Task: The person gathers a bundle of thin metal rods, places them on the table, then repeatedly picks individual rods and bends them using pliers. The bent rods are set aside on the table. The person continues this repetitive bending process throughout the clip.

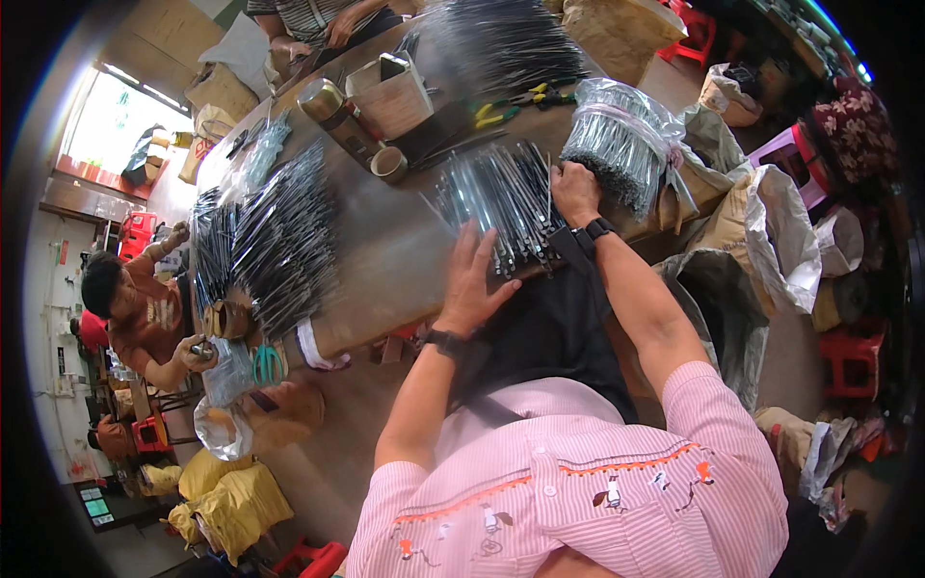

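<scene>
Here, dark pile [287, 241]: slender pieces heaped toward the left of the table [376, 255].
Brown cup [389, 166]: on the table, beyond the left hand.
Left hand [469, 284]: wide, fingers spread and thumb apart, at the strips' near left side.
Grey strips [501, 202]: on the table between the hands; long axis runs away from the person, far ends leaning left, near ends pointing toward the lap.
Right hand [576, 193]: curled at the strips' right side; cannot tell what it grips.
Plastic-wrapped bundle [624, 140]: just beyond, rightward.
</scene>
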A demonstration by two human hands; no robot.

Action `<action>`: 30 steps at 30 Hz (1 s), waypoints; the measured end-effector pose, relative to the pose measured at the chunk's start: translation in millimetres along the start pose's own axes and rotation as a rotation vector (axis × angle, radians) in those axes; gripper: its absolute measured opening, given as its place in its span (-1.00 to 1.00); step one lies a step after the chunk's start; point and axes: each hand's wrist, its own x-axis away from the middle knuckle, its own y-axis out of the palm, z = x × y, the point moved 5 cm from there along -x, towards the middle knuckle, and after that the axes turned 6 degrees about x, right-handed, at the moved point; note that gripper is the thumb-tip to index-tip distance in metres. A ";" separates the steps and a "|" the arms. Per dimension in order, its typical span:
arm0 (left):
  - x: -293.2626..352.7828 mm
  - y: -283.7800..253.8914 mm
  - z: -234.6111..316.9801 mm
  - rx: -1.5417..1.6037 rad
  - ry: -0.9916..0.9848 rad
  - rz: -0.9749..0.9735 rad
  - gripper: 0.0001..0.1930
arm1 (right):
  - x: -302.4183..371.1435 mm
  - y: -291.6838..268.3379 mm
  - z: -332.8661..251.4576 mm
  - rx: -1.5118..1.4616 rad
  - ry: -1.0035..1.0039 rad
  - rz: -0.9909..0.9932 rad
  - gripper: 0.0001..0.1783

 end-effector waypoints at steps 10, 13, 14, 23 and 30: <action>0.7 -3.4 -1.6 0.068 0.014 0.052 -0.13 | -6.6 15.6 2.0 -0.261 0.296 0.114 -0.61; 1.2 -5.0 0.0 0.078 0.012 0.060 -0.13 | -9.3 21.4 5.7 -0.318 0.354 0.147 -0.65; 0.9 -5.2 0.4 0.082 0.012 0.063 -0.14 | -9.9 25.3 6.0 -0.565 0.363 0.153 -0.71; 1.3 -4.4 1.1 0.071 0.002 0.068 -0.13 | 1.4 29.7 -5.6 -1.260 0.643 -0.285 -0.86; 1.2 -4.3 -0.3 0.066 -0.001 0.063 -0.15 | 7.7 5.8 -29.1 -1.527 0.586 -0.476 -0.83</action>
